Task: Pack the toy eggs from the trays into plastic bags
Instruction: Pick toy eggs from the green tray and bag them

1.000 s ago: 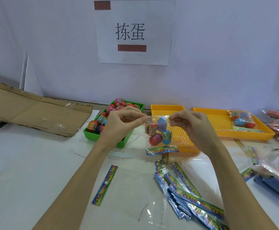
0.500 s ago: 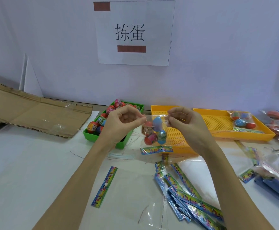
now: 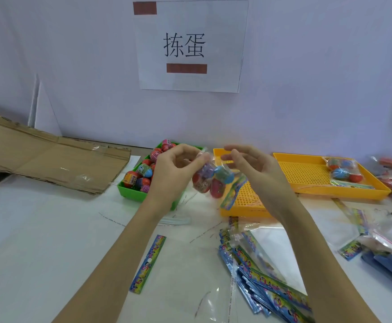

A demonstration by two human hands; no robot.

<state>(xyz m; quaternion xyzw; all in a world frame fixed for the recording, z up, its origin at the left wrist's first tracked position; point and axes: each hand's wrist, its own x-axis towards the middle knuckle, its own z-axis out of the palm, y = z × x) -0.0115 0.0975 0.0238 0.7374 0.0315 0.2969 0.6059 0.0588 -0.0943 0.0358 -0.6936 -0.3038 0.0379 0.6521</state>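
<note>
My left hand (image 3: 174, 173) pinches the top of a clear plastic bag (image 3: 210, 180) of toy eggs, held blurred above the tabletop (image 3: 39, 229). My right hand (image 3: 255, 169) hovers beside it, fingers spread and holding nothing. The left hand hides part of the green tray (image 3: 132, 191) of loose eggs (count unclear). Yellow trays (image 3: 243, 206) sit behind; empty bags (image 3: 271, 283) are cut off below.
</note>
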